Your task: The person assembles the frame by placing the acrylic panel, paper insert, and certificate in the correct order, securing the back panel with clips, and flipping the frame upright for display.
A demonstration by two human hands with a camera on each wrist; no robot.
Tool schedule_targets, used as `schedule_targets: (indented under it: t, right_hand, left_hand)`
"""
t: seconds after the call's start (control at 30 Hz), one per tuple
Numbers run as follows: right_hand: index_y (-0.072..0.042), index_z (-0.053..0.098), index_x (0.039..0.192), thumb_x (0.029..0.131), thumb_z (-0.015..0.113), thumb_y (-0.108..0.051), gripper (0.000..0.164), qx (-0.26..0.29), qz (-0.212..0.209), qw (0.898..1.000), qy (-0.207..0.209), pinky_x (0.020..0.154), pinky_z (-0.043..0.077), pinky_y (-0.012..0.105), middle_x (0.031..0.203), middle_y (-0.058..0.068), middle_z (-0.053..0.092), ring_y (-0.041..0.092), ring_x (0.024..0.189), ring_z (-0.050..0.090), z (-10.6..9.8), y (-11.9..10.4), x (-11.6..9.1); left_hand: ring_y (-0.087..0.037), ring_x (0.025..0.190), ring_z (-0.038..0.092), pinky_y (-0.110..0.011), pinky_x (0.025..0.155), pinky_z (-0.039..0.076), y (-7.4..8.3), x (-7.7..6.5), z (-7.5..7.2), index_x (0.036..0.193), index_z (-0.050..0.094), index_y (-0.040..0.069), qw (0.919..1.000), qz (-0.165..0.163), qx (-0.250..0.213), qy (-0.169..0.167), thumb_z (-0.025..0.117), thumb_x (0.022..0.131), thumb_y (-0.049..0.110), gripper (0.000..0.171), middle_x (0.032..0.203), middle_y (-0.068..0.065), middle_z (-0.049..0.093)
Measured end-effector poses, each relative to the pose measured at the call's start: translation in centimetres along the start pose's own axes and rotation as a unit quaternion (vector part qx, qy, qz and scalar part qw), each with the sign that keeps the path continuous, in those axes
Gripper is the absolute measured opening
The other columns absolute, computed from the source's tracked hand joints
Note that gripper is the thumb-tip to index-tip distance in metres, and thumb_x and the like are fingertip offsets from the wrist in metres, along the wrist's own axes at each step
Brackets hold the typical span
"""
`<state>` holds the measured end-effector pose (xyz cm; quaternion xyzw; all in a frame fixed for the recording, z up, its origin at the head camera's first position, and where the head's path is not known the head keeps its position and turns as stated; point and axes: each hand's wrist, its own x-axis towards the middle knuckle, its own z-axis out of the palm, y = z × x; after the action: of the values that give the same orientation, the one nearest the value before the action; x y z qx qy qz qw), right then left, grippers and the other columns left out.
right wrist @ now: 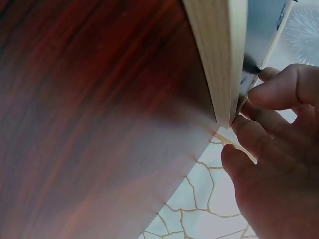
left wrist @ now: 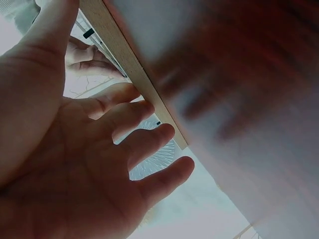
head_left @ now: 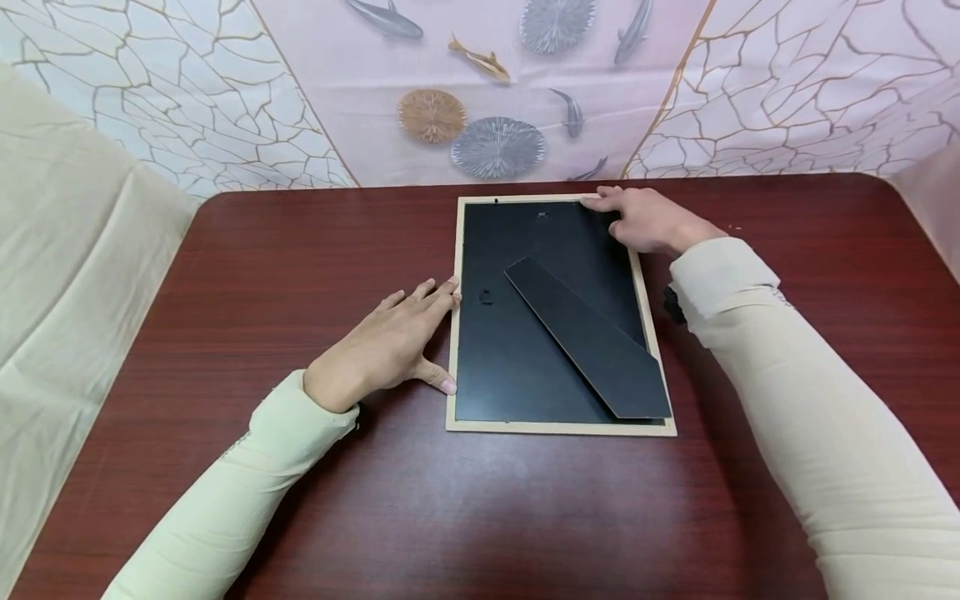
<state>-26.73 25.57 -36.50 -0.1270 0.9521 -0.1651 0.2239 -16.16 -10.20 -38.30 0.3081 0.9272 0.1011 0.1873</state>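
A picture frame (head_left: 562, 427) with a pale wooden rim lies face down on the table. Its black backing board (head_left: 517, 367) faces up, and a black easel leg (head_left: 592, 342) slants across it toward the lower right corner. Spread along the frame's left side, my left hand (head_left: 397, 333) touches the rim with fingertips and thumb. My right hand (head_left: 652, 221) is at the top right corner, its index finger extended onto the top edge of the backing. In the right wrist view, the right hand's fingers (right wrist: 286, 84) are slightly bent around that corner.
The dark red wooden table (head_left: 300, 242) extends around the frame on all sides. A patterned cloth (head_left: 510, 83) with fish and round motifs hangs behind its far edge. Pale fabric (head_left: 67, 275) drapes at the left.
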Motion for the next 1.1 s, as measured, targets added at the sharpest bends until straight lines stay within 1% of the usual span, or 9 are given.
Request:
schedule_targets:
  t: [0.13,0.2,0.33,0.57,0.67,0.77,0.9,1.07,1.1]
  right_hand:
    - [-0.01,0.026,0.166,0.098,0.035,0.002,0.069,-0.029,0.002,1.0,-0.004,0.076,0.04,0.041,0.174,0.024,0.008,0.046,0.157,0.023,0.1,-0.2,0.0]
    - [-0.009,0.026,0.165,0.098,0.036,0.003,0.069,-0.041,0.001,0.999,-0.004,0.085,0.042,0.046,0.174,0.026,0.008,0.05,0.156,0.024,0.1,-0.3,0.1]
    - [-0.007,0.027,0.165,0.097,0.036,0.003,0.069,-0.052,0.002,0.999,-0.001,0.103,0.036,0.054,0.173,0.028,0.008,0.054,0.156,0.016,0.3,-0.6,0.1]
    - [-0.008,0.025,0.165,0.099,0.036,0.003,0.069,-0.057,0.003,0.998,0.001,0.103,0.037,0.058,0.174,0.026,0.005,0.052,0.158,0.014,0.7,-0.4,-0.2]
    - [-0.008,0.024,0.166,0.099,0.036,0.002,0.069,-0.058,-0.003,0.998,0.002,0.112,0.035,0.061,0.175,0.026,0.005,0.053,0.158,0.012,0.9,-0.2,-0.2]
    - [-0.008,0.026,0.166,0.098,0.036,0.003,0.07,-0.052,-0.008,0.999,0.006,0.108,0.037,0.058,0.174,0.026,0.006,0.051,0.158,0.019,0.9,0.0,-0.2]
    - [-0.008,0.031,0.165,0.098,0.034,0.002,0.067,-0.042,-0.009,0.999,0.021,0.088,0.042,0.049,0.174,0.024,0.013,0.045,0.147,0.038,0.6,-0.6,0.0]
    - [-0.013,0.036,0.164,0.102,0.035,-0.003,0.062,-0.043,-0.031,0.998,0.03,0.085,0.042,0.048,0.169,0.022,0.032,0.04,0.114,0.055,0.0,-2.3,0.5]
    - [-0.014,0.036,0.164,0.102,0.035,-0.004,0.062,-0.044,-0.04,0.998,0.029,0.089,0.042,0.048,0.168,0.022,0.035,0.039,0.111,0.054,-0.1,-2.7,0.7]
  left_hand:
    - [-0.035,0.163,0.018,-0.062,0.129,0.02,0.0,0.0,0.0,0.165,0.029,0.007,1.0,0.003,-0.002,0.002,0.092,0.071,0.052,0.121,0.177,-0.009,0.017]
    - [-0.034,0.163,0.018,-0.062,0.129,0.02,0.0,0.0,0.0,0.165,0.029,0.007,1.0,0.004,-0.002,0.001,0.091,0.071,0.052,0.121,0.177,-0.009,0.016]
    - [-0.035,0.163,0.018,-0.062,0.128,0.021,0.0,-0.1,-0.1,0.165,0.028,0.006,1.0,0.004,-0.003,-0.001,0.091,0.071,0.052,0.122,0.177,-0.01,0.016]
    - [-0.036,0.163,0.018,-0.063,0.128,0.022,0.0,-0.1,0.0,0.165,0.029,0.006,0.9999,0.01,-0.003,0.004,0.091,0.071,0.052,0.122,0.176,-0.011,0.017]
    - [-0.037,0.163,0.018,-0.064,0.127,0.022,0.0,-0.1,0.0,0.164,0.03,0.005,0.9999,0.015,-0.002,0.006,0.091,0.07,0.052,0.122,0.176,-0.012,0.019]
    - [-0.037,0.164,0.014,-0.064,0.128,0.02,-0.1,-0.1,0.0,0.163,0.031,0.005,0.9998,0.018,-0.004,0.006,0.091,0.069,0.052,0.121,0.176,-0.012,0.019]
    - [-0.036,0.164,0.01,-0.063,0.129,0.016,-0.2,-0.3,0.0,0.163,0.031,0.006,0.9999,0.008,-0.01,0.002,0.092,0.069,0.052,0.121,0.176,-0.01,0.017]
    - [-0.036,0.164,0.012,-0.064,0.129,0.018,-0.1,-0.1,0.0,0.162,0.033,0.007,0.9999,0.008,-0.008,0.005,0.093,0.068,0.052,0.121,0.176,-0.011,0.018]
    - [-0.036,0.164,0.013,-0.064,0.128,0.018,-0.1,0.0,0.0,0.162,0.033,0.007,0.9999,0.011,-0.009,0.007,0.092,0.067,0.053,0.12,0.176,-0.011,0.018]
